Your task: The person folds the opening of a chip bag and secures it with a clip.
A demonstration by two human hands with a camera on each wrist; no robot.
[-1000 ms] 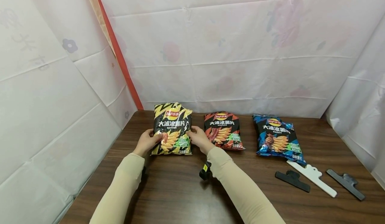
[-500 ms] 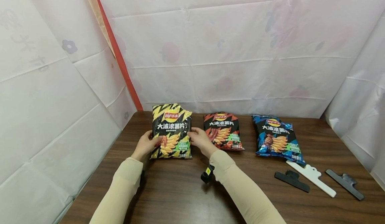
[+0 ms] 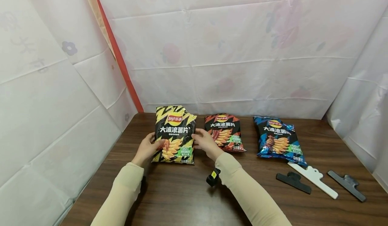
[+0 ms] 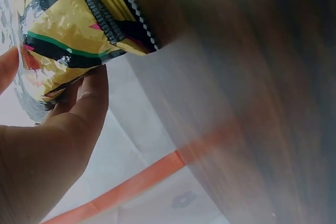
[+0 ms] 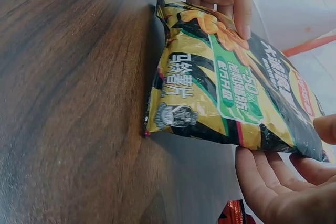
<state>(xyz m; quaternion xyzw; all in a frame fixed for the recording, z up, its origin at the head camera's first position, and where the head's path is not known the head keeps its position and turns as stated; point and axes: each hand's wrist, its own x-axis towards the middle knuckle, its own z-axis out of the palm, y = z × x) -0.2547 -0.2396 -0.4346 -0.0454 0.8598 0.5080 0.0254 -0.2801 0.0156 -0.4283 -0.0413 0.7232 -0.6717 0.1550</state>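
A yellow-and-black bag of potato chips (image 3: pixel 173 130) leans back, held by both hands at the left of the table. My left hand (image 3: pixel 147 149) grips its left side, thumb over the printed front and fingers behind, as the left wrist view of the hand (image 4: pixel 63 135) also shows. On the opposite side my right hand (image 3: pixel 206 144) holds the edge. In the right wrist view its fingers (image 5: pixel 262 174) support the bag (image 5: pixel 210 85) from behind, with the thumb (image 5: pixel 325 128) at the front. The bag's bottom edge is close over the tabletop.
A red chip bag (image 3: pixel 223 131) lies just right of my right hand, and a blue one (image 3: pixel 279 139) farther right. Near the blue bag lie a black clip (image 3: pixel 293 183), a white clip (image 3: pixel 313 179) and a dark grey clip (image 3: pixel 347 185). White cloth (image 3: pixel 230 51) hangs behind the table.
The yellow chip bag has come a little toward me, then slightly right, with both hands still holding it. The red and blue bags and the clips lie as before.
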